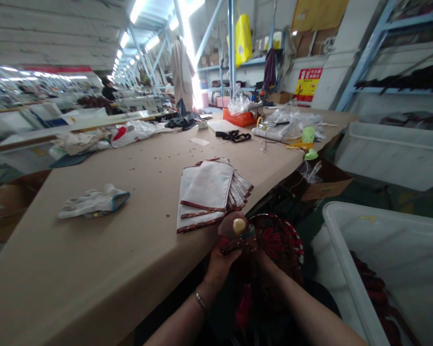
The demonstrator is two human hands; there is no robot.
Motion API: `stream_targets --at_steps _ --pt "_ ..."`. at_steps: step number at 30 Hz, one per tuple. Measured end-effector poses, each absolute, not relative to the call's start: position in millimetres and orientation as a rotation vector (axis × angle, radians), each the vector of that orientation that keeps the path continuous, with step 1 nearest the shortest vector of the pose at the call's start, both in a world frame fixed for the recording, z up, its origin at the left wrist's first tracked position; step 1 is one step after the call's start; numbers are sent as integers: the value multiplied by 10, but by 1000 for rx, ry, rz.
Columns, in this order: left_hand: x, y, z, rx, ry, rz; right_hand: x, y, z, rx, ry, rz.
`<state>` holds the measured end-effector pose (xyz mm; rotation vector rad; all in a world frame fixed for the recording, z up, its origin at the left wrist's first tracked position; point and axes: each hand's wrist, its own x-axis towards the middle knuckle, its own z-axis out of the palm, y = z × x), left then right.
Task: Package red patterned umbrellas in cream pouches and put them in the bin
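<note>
At the table's near edge, my left hand (219,263) is closed on a dark red-brown patterned fabric piece (234,246), its thumb lying on top. My right hand (262,261) meets the same fabric from the other side, its fingers mostly hidden by the cloth. Just beyond the hands stands a pale, rounded knob (239,226) on a brownish disc-like part; what it belongs to is unclear. More dark red patterned fabric (279,240) with a striped border hangs at my right. A fanned stack of whitish cloth pieces with red-brown patterned edging (209,185) lies just past my hands.
A white work glove (95,201) rests on the brown table (147,178). Black straps (234,136), an orange tray (240,117) and clear plastic bags (292,122) sit farther back. A cardboard box (326,185) and white bins (337,226) stand right of the table.
</note>
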<state>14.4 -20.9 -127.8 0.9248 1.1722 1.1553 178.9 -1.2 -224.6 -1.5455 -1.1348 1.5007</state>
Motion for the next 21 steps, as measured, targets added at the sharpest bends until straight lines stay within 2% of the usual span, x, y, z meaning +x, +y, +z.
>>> stream_targets --at_steps 4,7,13,17,21 --pt "-115 -424 -1383 844 1244 1169 1879 -127 -2089 -1598 -1193 1271" --pt "-261 -552 -1287 886 1275 1174 1851 -220 -1859 -1382 -1287 1261" --pt "-160 -271 -421 1309 1173 1247 1683 48 -1134 -953 -1280 1425" --pt "-214 -121 145 1513 1132 1390 1783 202 -386 -982 -1149 1118" --pt "-548 -29 232 1511 1290 1527 2285 202 125 -1068 -1079 912"
